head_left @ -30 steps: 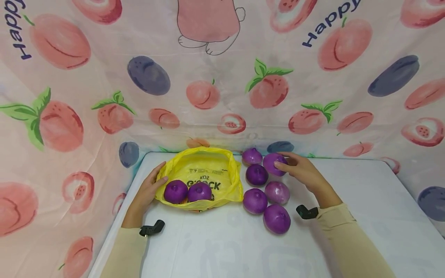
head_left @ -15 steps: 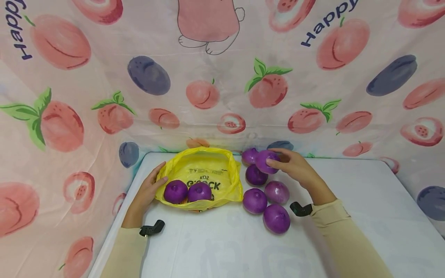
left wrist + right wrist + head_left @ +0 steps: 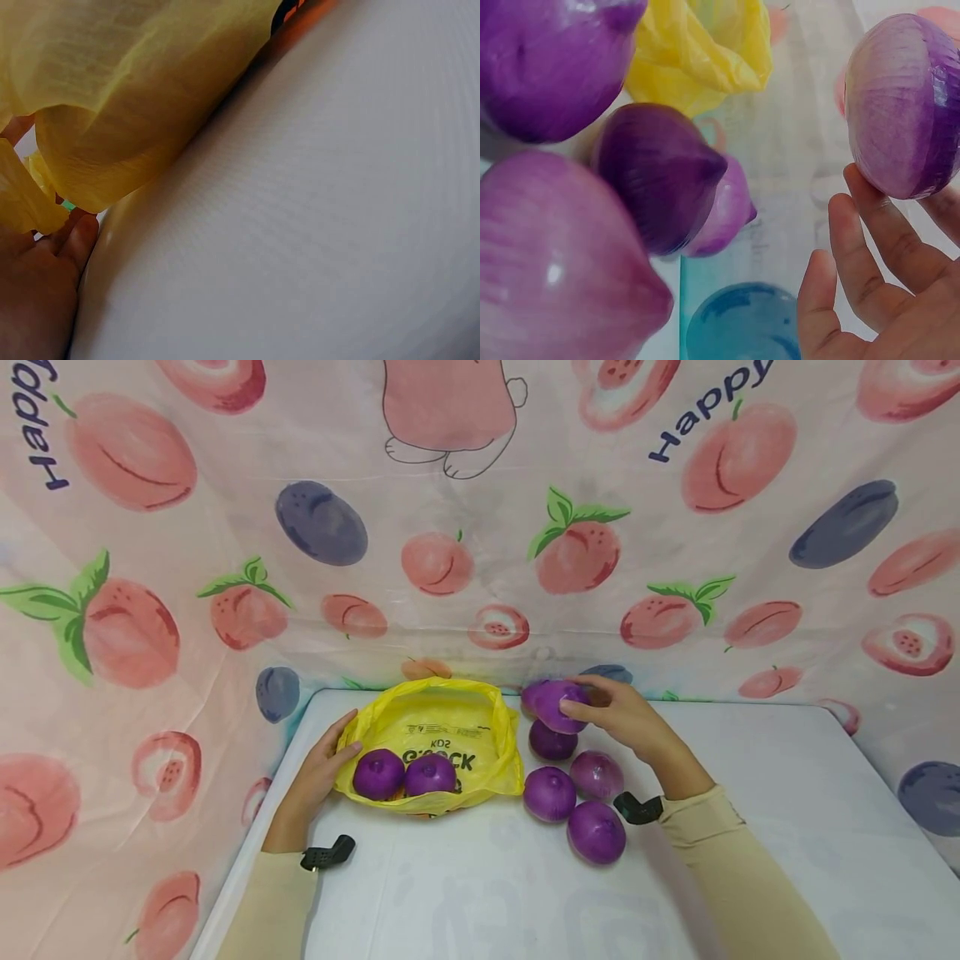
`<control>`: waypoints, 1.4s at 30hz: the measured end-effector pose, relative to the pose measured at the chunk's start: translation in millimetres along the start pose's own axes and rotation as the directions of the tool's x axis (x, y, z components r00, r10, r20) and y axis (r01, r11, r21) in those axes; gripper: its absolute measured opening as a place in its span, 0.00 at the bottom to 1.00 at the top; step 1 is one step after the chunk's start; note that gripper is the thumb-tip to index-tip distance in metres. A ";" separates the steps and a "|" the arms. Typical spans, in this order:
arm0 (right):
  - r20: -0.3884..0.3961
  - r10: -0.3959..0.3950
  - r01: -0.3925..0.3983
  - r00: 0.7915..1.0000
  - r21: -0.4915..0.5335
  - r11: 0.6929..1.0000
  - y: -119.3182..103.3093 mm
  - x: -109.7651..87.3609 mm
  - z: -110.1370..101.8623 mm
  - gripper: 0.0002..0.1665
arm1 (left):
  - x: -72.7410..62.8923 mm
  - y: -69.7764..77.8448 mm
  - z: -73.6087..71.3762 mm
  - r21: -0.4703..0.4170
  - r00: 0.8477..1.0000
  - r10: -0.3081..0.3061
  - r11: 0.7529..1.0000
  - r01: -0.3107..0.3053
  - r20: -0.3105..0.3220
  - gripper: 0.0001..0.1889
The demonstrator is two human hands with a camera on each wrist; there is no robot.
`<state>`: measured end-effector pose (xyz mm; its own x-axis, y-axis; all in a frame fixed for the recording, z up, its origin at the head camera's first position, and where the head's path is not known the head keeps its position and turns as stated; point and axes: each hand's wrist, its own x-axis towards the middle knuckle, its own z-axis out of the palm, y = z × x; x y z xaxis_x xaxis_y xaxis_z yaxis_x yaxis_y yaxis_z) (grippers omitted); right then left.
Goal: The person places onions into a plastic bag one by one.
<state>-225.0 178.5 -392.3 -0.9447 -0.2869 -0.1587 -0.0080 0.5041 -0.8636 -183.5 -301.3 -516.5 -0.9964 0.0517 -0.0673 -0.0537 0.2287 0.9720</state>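
With onion (image 3: 900,105) gripped in right hand (image 3: 628,717) near back edge of desk (image 3: 465,885), yellow bag (image 3: 450,706) in left hand (image 3: 321,767), apparently bagging; next, carry leftward

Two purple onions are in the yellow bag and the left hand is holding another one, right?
Not the left hand: the head view shows the right hand holding another onion. Two purple onions are in the yellow bag.

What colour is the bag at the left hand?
Yellow; the bag shows dark lettering, best in the head view.
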 end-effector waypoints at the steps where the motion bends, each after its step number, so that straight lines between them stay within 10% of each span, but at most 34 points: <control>1: 0.001 -0.002 0.002 1.000 -0.002 1.000 -1.1 0.8 0.6 0.44 | 0.5 -0.5 -0.1 0.001 1.000 -0.002 1.000 0.002 -0.001 0.34; 42: 0.069 -0.109 0.111 0.992 -0.021 0.994 -48.5 19.9 71.6 0.44 | 0.7 1.0 -0.4 0.000 0.999 -0.035 0.999 0.035 0.003 0.34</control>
<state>-219.9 90.0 -387.8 -0.9132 -0.3960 -0.0963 -0.1197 0.4865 -0.8654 -184.3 -301.4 -515.4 -0.9937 0.0469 -0.1022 -0.0888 0.2301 0.9691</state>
